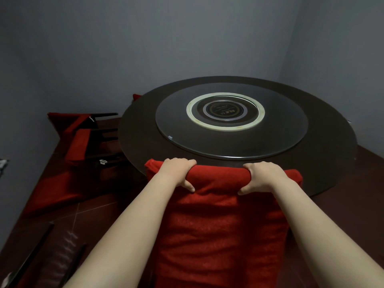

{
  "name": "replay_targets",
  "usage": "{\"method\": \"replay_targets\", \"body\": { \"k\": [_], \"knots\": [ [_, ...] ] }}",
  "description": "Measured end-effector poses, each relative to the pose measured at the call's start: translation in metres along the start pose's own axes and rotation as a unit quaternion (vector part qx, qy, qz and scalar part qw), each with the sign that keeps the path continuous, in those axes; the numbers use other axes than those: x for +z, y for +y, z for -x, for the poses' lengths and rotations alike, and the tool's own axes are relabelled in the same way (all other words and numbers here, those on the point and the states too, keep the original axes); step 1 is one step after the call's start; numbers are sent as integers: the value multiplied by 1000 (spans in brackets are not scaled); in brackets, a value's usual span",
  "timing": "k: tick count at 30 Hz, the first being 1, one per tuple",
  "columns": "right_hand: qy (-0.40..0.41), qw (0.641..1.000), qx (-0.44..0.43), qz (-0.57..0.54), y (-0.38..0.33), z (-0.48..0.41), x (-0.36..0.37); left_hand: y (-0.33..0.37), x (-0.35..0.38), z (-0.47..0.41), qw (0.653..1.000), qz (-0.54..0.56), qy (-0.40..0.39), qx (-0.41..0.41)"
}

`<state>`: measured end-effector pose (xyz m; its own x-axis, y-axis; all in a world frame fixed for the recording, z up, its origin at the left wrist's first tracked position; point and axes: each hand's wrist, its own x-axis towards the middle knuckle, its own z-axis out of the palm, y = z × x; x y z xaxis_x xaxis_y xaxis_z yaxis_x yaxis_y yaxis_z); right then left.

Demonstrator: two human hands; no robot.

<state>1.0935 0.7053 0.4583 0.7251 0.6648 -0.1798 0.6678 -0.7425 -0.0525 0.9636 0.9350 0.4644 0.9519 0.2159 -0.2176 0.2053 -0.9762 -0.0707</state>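
We are in a dining room, most likely a private room of a restaurant or banquet hall. We see a large dark round table with a glass turntable at its middle, the sort used for shared dishes. A red-covered chair stands at the table's near edge, and more chairs in the same red cloth crowd together at the left. We note plain grey walls meeting in a corner behind the table, and a floor of dark reddish tiles.
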Motion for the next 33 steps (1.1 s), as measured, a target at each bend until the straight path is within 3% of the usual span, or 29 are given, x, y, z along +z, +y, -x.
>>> {"method": "replay_targets", "body": {
  "k": [19,26,33],
  "knots": [
    [32,999,-26,33,26,-52,-16,-7,6,-48,997,-7,68,-21],
    [41,997,-51,45,29,-34,-8,3,7,-27,998,-13,52,-19],
    [62,996,-44,45,38,17,14,28,23,1,996,-64,59,34]
  ]
}}
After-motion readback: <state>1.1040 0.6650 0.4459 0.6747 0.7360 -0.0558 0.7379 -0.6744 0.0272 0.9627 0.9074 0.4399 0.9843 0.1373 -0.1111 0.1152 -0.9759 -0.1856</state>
